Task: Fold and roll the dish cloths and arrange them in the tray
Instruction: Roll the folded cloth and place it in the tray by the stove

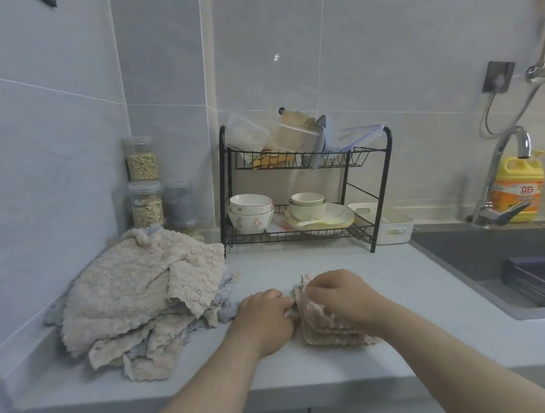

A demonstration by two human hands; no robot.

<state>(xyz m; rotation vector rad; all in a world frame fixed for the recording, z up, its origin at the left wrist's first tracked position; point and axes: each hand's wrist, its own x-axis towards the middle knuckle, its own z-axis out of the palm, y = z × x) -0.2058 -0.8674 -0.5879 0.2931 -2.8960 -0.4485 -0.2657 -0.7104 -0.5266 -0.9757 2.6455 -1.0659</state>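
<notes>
Many loose cloths sit heaped in a pile (pixel 134 292) on the left of the tabletop (pixel 334 260). White tray (pixel 393 229) stands at the back, well apart from the work; no roll shows in it, so judged early in the task.

One folded cloth (pixel 326 332) lies front and centre, right of the pile. Its long axis seems to run near to far; stacked layers show at the near edge, and the far end is lifted and points up and away. The middle is hidden under a hand.

Right hand (pixel 337 295) is curled over that far end, gripping it. Left hand (pixel 267 317) has fingertips at the cloth's left edge; pinching or pressing, cannot tell.

Step judged: starting the roll. To do it well, keep the side edges flush, make the first turn tight, and roll straight along the long axis with even pressure so the layers don't telescope.
</notes>
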